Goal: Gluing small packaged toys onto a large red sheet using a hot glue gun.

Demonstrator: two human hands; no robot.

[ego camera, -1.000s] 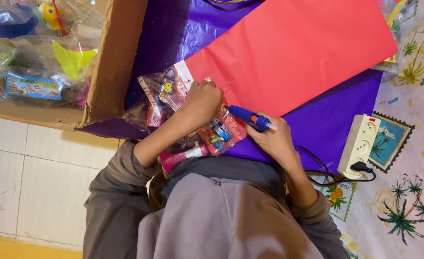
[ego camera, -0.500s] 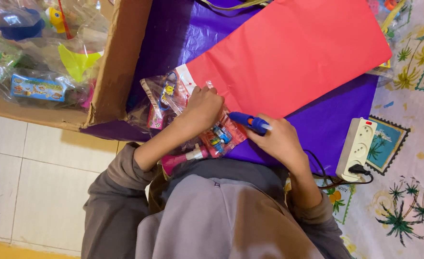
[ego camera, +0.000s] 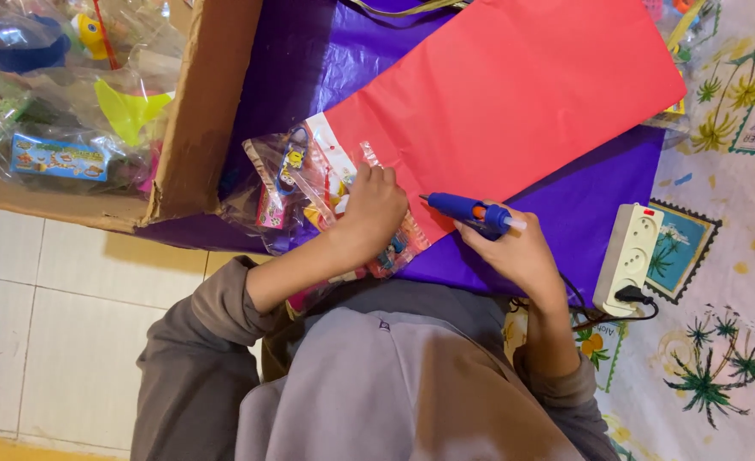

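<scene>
Pale floor tiles (ego camera: 61, 282) border crinkly purple paper (ego camera: 326, 60) under a smooth red sheet (ego camera: 522, 94). Left hand (ego camera: 373, 209) presses clear toy packets (ego camera: 300, 183); right hand (ego camera: 518, 252) clamps a blue glue gun (ego camera: 471, 211).

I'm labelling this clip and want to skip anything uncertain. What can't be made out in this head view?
- Left hand: its fingertips and the spot it presses on the clear toy packets are hidden by the hand itself.
- Glue gun: its handle and trigger are covered by the right hand.
- Red paper: cut off by the top edge.
- Power strip cord: passes behind the right forearm.
</scene>
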